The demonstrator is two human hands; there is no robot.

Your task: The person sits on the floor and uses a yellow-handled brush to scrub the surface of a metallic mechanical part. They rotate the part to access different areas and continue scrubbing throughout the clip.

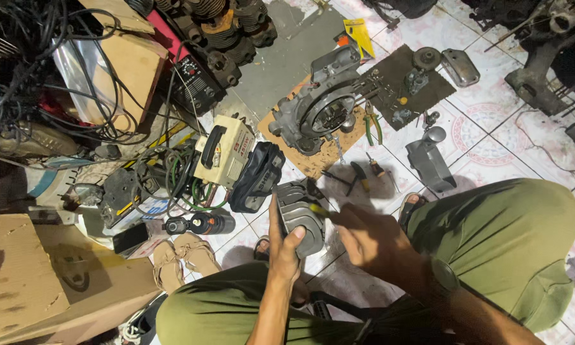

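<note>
My left hand (283, 250) grips a grey metal engine cover (301, 214), holding it upright between my knees with the thumb across its lower edge. My right hand (370, 241) is blurred with motion just right of the cover and holds a tool with a yellow handle (320, 211) whose tip touches the cover. Further ahead, an engine crankcase (319, 108) lies on a piece of brown board (322, 153).
Pliers with green grips (371, 128), a hammer (357, 174) and small tools lie on the tiled floor. A dark mat (405, 83) carries small metal parts. A cream welding machine (223, 150), cables, a black bag (257, 179), cardboard boxes (38, 281) and sandals (182, 255) crowd the left.
</note>
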